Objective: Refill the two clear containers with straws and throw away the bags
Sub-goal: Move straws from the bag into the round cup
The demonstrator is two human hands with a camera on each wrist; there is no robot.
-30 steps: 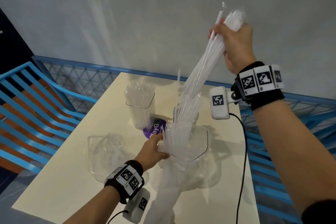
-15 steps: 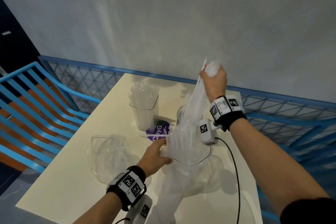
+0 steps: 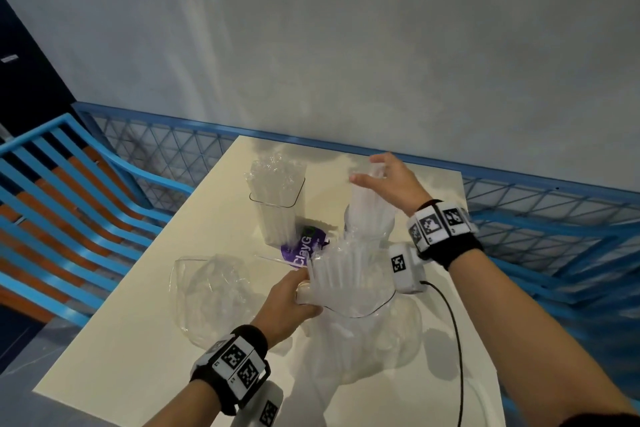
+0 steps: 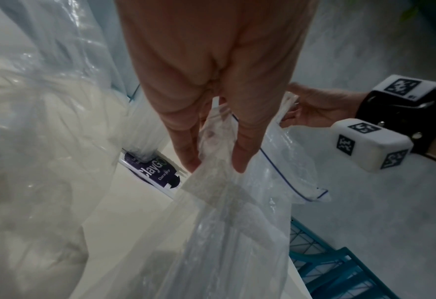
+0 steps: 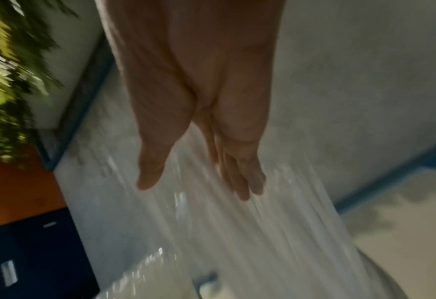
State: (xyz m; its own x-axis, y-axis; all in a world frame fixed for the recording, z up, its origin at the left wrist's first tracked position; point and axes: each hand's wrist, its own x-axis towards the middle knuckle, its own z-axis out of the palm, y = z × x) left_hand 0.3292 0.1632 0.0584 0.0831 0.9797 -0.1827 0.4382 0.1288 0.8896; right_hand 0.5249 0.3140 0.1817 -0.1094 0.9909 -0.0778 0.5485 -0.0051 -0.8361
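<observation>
My left hand (image 3: pixel 294 291) grips the mouth of a clear zip bag (image 3: pixel 360 333) that holds several white straws (image 3: pixel 346 274); the left wrist view shows its fingers (image 4: pixel 242 153) pinching the film. My right hand (image 3: pixel 379 177) hovers with straight, spread fingers over the top of a straw bundle (image 3: pixel 367 208) standing in the far clear container (image 3: pixel 349 222), which is mostly hidden behind the bag. The right wrist view is blurred, with straight fingers (image 5: pixel 247 182) above the straws (image 5: pixel 262 232). To the left stands another clear container (image 3: pixel 277 208), packed with straws.
An empty crumpled clear bag (image 3: pixel 211 291) lies left of my left hand on the cream table (image 3: pixel 138 340). A purple ClayGo sticker (image 3: pixel 304 248) sits between the containers. Blue mesh railing (image 3: pixel 166 149) borders the table's far and right sides; a blue slatted bench (image 3: pixel 52 204) stands left.
My right hand came down from high above the table with the straw bundle, lowered it into the far container and loosened its fingers. The left hand kept its hold on the bag.
</observation>
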